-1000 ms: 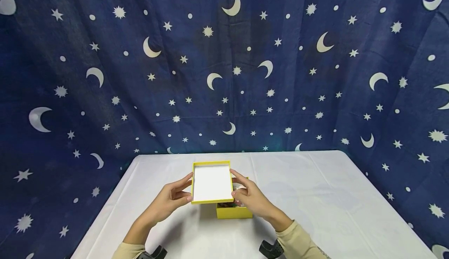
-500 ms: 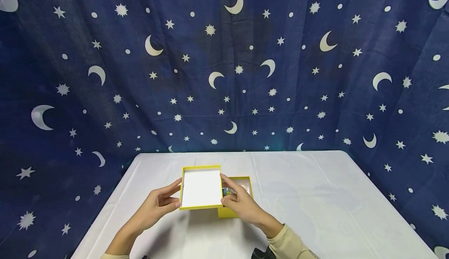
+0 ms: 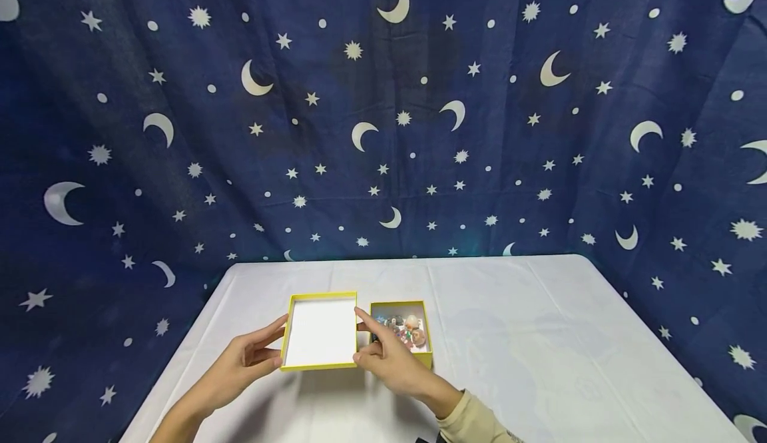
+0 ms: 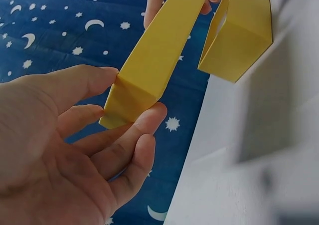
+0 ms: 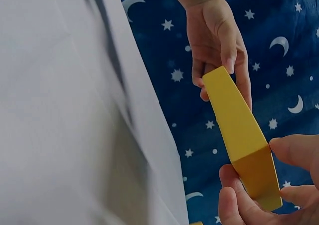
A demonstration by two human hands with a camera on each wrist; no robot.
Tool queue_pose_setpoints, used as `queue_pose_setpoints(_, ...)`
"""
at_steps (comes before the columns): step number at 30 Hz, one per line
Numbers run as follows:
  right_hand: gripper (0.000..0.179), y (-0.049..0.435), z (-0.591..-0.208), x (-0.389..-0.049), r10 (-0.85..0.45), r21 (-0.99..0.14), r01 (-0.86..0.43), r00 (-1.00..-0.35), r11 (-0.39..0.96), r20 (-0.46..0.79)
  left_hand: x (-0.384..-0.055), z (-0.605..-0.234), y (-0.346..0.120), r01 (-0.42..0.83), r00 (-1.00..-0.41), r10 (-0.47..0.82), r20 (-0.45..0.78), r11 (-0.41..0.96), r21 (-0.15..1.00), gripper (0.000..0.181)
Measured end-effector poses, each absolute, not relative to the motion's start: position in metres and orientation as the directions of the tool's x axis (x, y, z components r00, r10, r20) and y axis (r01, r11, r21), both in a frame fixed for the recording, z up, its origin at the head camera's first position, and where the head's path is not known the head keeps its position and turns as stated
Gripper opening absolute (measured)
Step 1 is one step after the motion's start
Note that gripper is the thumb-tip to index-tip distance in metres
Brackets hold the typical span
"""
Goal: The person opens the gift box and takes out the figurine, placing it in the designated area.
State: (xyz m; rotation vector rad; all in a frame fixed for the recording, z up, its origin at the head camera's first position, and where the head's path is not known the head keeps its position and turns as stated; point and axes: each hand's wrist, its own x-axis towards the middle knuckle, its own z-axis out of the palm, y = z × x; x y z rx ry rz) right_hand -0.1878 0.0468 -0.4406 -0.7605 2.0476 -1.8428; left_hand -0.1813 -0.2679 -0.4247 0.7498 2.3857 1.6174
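A square yellow box lid (image 3: 320, 331) with a white inside is held up between my two hands, its inner side facing me. My left hand (image 3: 236, 363) pinches its left edge with thumb and fingers. On the opposite edge my right hand (image 3: 392, 363) grips the lid the same way, partly covering the yellow box (image 3: 424, 359) behind it. That box stands uncovered, with several small colourful figures (image 3: 413, 332) inside. The left wrist view shows the lid's yellow side (image 4: 159, 40) in the fingers, with the box's outer wall (image 4: 249, 35) beyond.
A white cloth covers the table (image 3: 509, 363), which reaches well to the right of the box. Behind it hangs a dark blue curtain (image 3: 335, 163) with moons and stars.
Both hands have carried the lid left and slightly down, from overlapping the box to beside it in the head view. The box's contents now show.
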Motion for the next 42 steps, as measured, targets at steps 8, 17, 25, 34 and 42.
queue_pose_setpoints(8, 0.078, 0.031, -0.446, -0.183, -0.535, -0.988, -0.155, -0.836, 0.014, 0.124, -0.175, -0.428, -0.282, 0.35, -0.843, 0.506, 0.183, 0.258, 0.901, 0.066)
queue_pose_setpoints(17, 0.078, 0.016, -0.452, -0.182, -0.524, -0.99, -0.139, -0.846, 0.028, 0.104, -0.175, -0.433, -0.297, 0.317, -0.825, 0.54, 0.166, 0.198, 0.928, 0.067)
queue_pose_setpoints(25, 0.079, 0.005, -0.456, -0.18, -0.509, -0.996, -0.086, -0.859, 0.024, 0.062, -0.174, -0.437, -0.308, 0.221, -0.856, 0.513, 0.065, 0.249, 0.943, 0.07)
queue_pose_setpoints(34, 0.08, -0.005, -0.466, -0.177, -0.509, -0.997, -0.057, -0.86, 0.049, 0.024, -0.175, -0.452, -0.317, 0.172, -0.836, 0.547, 0.038, 0.195, 0.966, 0.07)
queue_pose_setpoints(42, 0.081, -0.009, -0.476, -0.176, -0.487, -0.996, -0.035, -0.874, 0.081, -0.009, -0.178, -0.465, -0.321, 0.155, -0.818, 0.574, 0.007, 0.21, 0.965, 0.07)
